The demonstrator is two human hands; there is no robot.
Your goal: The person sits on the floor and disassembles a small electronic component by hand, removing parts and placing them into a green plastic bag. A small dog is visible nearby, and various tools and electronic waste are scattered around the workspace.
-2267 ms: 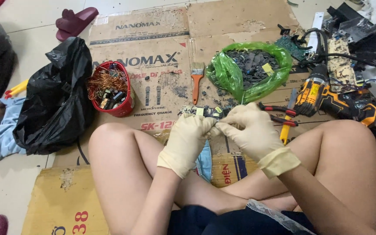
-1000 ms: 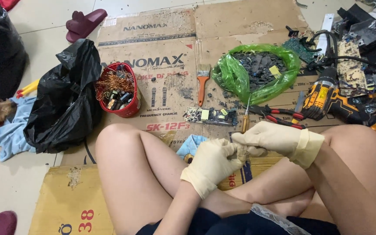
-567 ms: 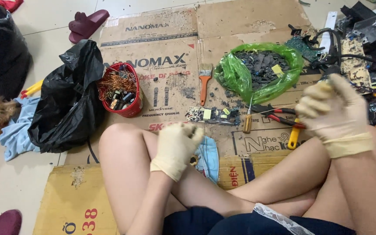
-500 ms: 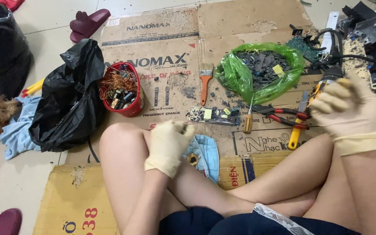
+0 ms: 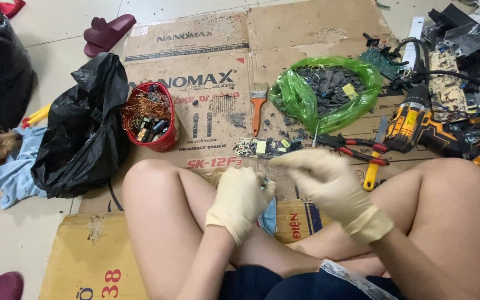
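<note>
My left hand (image 5: 240, 195), in a pale rubber glove, rests over my crossed legs with its fingers curled around a small dark piece. My gloved right hand (image 5: 323, 180) is blurred just right of it, fingers stretched toward the left hand. Whether it holds anything is unclear. A small circuit board (image 5: 262, 147) with yellow parts lies on the cardboard (image 5: 206, 50) just beyond both hands. A thin screwdriver shaft (image 5: 316, 133) sticks out past my right fingers, its handle hidden.
A red basket of copper wire (image 5: 151, 116) and a black bag (image 5: 84, 128) lie at the left. An orange brush (image 5: 258, 108), a green bag of dark chips (image 5: 329, 89), red pliers (image 5: 356, 147), a yellow drill (image 5: 418, 125) and loose boards surround the spot.
My right hand swung out to the drill at the right and has come back beside the left hand. The circuit board, held earlier, now lies on the cardboard.
</note>
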